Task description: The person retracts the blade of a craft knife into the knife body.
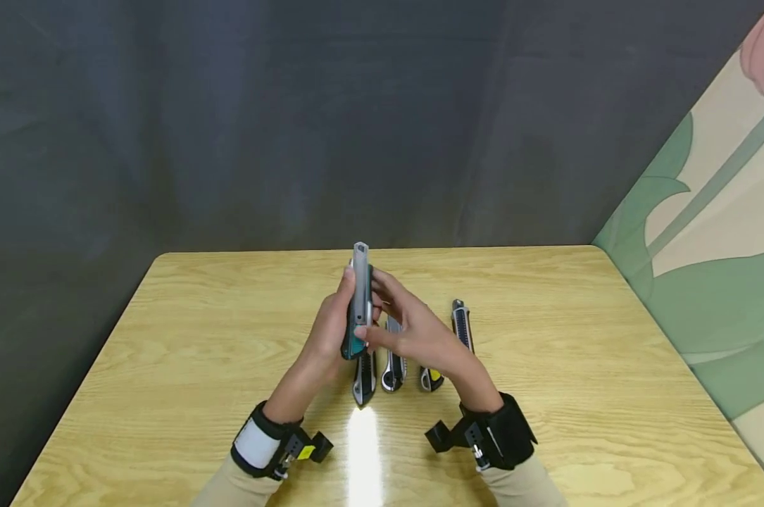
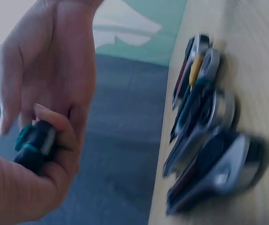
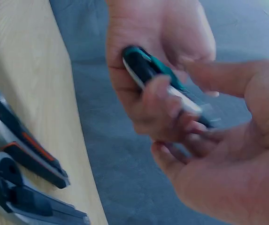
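Note:
A black, teal and grey utility knife (image 1: 360, 299) is held above the table, its grey end pointing away. My left hand (image 1: 326, 325) grips it, fingers wrapped round the handle and thumb along its side. Close on the right is my right hand (image 1: 413, 327), thumb stretched across near the teal end. In the left wrist view a gap shows between that thumb and the knife (image 2: 36, 145). The right fingers lie beside the left fingers; blur hides whether they touch the knife (image 3: 150, 70).
Below the hands, several other utility knives lie on the wooden table (image 1: 217, 317): a black-grey one (image 1: 365, 384), a silver one (image 1: 393, 373), one with yellow (image 1: 431, 380) and one farther right (image 1: 461, 324). A dark curtain (image 1: 356, 127) hangs behind.

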### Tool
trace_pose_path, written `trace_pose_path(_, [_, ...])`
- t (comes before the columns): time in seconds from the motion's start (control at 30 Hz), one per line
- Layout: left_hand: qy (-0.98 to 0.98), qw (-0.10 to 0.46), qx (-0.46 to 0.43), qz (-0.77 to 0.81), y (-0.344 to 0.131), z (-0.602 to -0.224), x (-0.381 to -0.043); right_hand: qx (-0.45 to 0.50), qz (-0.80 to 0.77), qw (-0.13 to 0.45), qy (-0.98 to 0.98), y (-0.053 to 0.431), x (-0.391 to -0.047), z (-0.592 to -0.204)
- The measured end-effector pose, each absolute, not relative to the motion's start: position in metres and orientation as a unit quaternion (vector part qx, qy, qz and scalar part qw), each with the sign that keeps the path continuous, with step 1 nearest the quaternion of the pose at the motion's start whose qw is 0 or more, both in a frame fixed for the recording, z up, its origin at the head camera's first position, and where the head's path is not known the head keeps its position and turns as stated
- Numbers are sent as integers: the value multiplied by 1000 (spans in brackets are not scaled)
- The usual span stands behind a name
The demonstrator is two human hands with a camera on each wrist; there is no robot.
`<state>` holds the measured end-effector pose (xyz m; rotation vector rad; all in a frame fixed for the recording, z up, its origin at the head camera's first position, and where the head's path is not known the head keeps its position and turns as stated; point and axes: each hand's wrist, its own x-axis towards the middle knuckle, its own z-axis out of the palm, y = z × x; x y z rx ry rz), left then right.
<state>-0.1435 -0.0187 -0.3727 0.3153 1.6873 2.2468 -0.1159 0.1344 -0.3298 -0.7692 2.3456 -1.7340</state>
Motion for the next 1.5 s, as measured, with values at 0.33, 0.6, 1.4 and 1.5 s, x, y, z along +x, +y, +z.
trace_pose_path(0.33, [789,20,54,611,-47,-389,-166,-148,-571,-40,806,164,-120,-323])
trace_pose_path(0.6, [866,17,33,499,-59,-398,-173,-135,-555,-49,820,168,-122,-324])
trace_pose_path(1.4, [923,121,51,361,-72,-421,-161,-139,-536,-38,832,169,-130,-331])
trace_pose_path(1.5, [926,117,46,355,-72,-422,-160,-139,-527,-43,838,172,-136,-341])
